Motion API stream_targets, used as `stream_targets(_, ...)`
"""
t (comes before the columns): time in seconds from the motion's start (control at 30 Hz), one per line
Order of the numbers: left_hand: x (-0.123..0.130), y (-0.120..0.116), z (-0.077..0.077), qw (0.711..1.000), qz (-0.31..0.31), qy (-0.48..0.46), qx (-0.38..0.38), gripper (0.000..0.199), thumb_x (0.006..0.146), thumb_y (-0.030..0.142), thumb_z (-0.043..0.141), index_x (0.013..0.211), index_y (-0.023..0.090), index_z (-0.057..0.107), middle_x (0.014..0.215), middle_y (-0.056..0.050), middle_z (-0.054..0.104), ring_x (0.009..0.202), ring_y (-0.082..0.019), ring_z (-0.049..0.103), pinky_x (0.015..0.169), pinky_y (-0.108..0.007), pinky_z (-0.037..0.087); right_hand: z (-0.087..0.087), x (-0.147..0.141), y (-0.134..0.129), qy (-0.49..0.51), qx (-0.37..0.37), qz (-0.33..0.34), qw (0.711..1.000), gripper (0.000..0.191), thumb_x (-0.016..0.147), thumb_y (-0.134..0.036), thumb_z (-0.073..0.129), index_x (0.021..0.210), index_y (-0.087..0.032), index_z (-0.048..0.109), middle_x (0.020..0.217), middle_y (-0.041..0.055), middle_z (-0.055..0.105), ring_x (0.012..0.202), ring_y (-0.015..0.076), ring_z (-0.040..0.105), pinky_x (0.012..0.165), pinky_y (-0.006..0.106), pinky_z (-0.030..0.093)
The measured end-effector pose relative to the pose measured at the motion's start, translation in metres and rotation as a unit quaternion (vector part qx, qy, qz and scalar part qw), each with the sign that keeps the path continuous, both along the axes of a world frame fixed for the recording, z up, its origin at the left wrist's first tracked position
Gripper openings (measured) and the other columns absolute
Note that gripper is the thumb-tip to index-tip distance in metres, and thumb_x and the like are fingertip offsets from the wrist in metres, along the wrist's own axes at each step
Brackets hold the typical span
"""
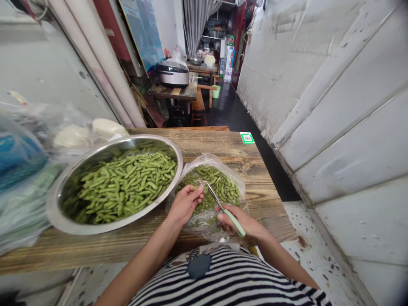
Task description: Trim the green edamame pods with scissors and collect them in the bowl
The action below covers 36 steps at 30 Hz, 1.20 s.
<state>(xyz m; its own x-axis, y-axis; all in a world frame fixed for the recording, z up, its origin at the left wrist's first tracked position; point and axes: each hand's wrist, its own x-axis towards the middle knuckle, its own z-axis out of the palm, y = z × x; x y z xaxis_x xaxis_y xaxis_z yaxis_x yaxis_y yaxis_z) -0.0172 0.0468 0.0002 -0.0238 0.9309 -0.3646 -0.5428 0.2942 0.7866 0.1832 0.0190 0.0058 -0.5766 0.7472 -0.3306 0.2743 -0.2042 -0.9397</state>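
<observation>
Over a clear plastic bag [240, 180] of green pods [223, 185], my left hand [186, 204] pinches a small green pod [196, 187] between thumb and fingertips. My right hand [234, 219] grips scissors with pale green handles [235, 222]; their metal blades point up and left, near the pod. On the left stands a large steel basin [179, 165] holding many green pods [127, 182]. Its right rim touches the bag.
The wooden table [261, 204] bears a green QR card [247, 138] at its far right corner. Plastic bags [28, 191] crowd the left side. Farther back, a rice cooker [173, 73] sits on another table. A wall runs along the right.
</observation>
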Motion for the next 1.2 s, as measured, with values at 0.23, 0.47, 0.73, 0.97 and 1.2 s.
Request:
stream_targets(0.23,0.012,-0.006,-0.004,0.999,0.002,-0.047,-0.009,0.039,0.050,0.027,0.085,0.061,0.014,0.050,0.054,0.006,0.053,0.049,-0.003,0.046,0.047,-0.014,0.035,0.002,-0.008,-0.002,0.019,-0.006,-0.008,1.000,0.041,0.082,-0.055,0.056,0.098,-0.017,0.055,0.049,-0.0081,0.044,0.039,0.0068,0.040,0.037,0.016,0.033)
stream_targets(0.47,0.000,-0.018,0.006,0.970,0.097,0.210,0.076,0.027,0.063,0.036,0.075,0.070,0.016,0.058,0.057,0.004,0.054,0.052,-0.009,0.047,0.051,-0.021,0.038,0.000,-0.010,0.000,0.031,-0.081,-0.049,0.995,0.038,0.074,-0.051,0.066,0.085,-0.017,0.054,0.041,-0.0108,0.039,0.032,0.0059,0.034,0.031,0.016,0.029)
stream_targets(0.73,-0.063,-0.013,0.056,0.654,0.287,0.653,0.253,0.042,0.076,0.028,0.063,0.117,0.018,0.058,0.128,-0.017,0.050,0.125,-0.035,0.038,0.102,-0.051,0.029,0.008,0.006,0.006,-0.011,-0.024,-0.094,0.995,0.041,0.077,-0.054,0.061,0.090,-0.016,0.054,0.046,-0.0096,0.040,0.036,0.0053,0.034,0.034,0.015,0.028)
stream_targets(0.97,0.005,0.010,-0.002,0.689,-0.137,0.661,0.263,0.021,0.082,0.017,0.049,0.087,0.019,0.070,0.089,-0.012,0.067,0.087,-0.025,0.060,0.083,-0.037,0.044,0.005,0.008,0.003,-0.016,-0.019,-0.085,0.996,0.045,0.077,-0.057,0.060,0.093,-0.016,0.054,0.047,-0.0099,0.038,0.037,0.0059,0.034,0.033,0.016,0.031)
stream_targets(1.2,0.008,0.038,-0.027,0.738,-0.157,0.626,0.197,0.006,0.067,0.013,0.063,0.065,0.018,0.064,0.071,-0.007,0.064,0.076,-0.023,0.059,0.076,-0.034,0.042,0.000,0.016,0.001,-0.037,-0.001,-0.080,0.996,0.047,0.077,-0.059,0.058,0.096,-0.016,0.053,0.049,-0.0086,0.040,0.038,0.0073,0.038,0.035,0.018,0.033)
